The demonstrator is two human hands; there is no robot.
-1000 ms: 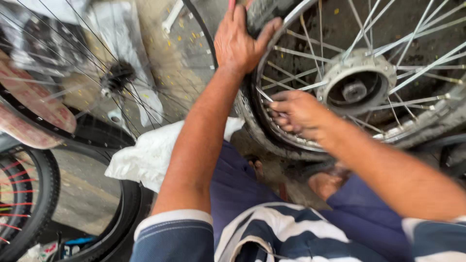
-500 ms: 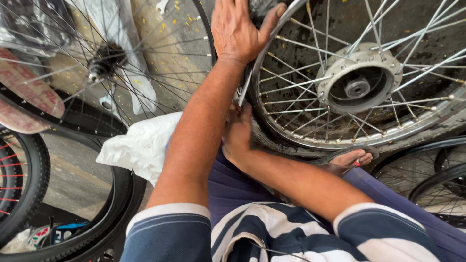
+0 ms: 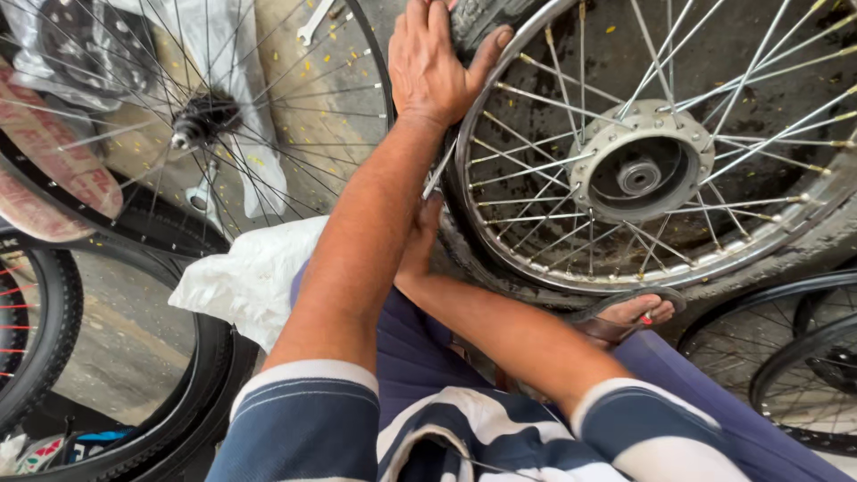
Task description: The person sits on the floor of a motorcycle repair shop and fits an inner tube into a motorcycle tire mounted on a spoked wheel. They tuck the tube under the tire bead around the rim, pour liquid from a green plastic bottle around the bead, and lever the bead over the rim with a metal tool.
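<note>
Spoked wheel (image 3: 643,170) with a silver rim and a drum hub lies tilted on the ground in front of the person, a sandalled foot (image 3: 629,317) pressed against its lower edge; the left hand (image 3: 437,62) is clamped over the black tyre (image 3: 478,22) at the wheel's top left, fingers (image 3: 420,27) curled over it and thumb hooked inside the rim; the right hand (image 3: 420,241) has slid since a second ago from the rim's inner edge to a spot beneath the left forearm, at the rim's lower left, and whether it grips anything I cannot tell, since the forearm hides most of it; judging by that, the work has moved along the rim while the tyre stays pinned; a white plastic bag (image 3: 245,281) rests crumpled by the left knee; a clear plastic wrapper (image 3: 223,54) lies under a second spoked wheel (image 3: 201,120) at upper left; a pinkish printed band (image 3: 45,143) curves along the far left edge.
</note>
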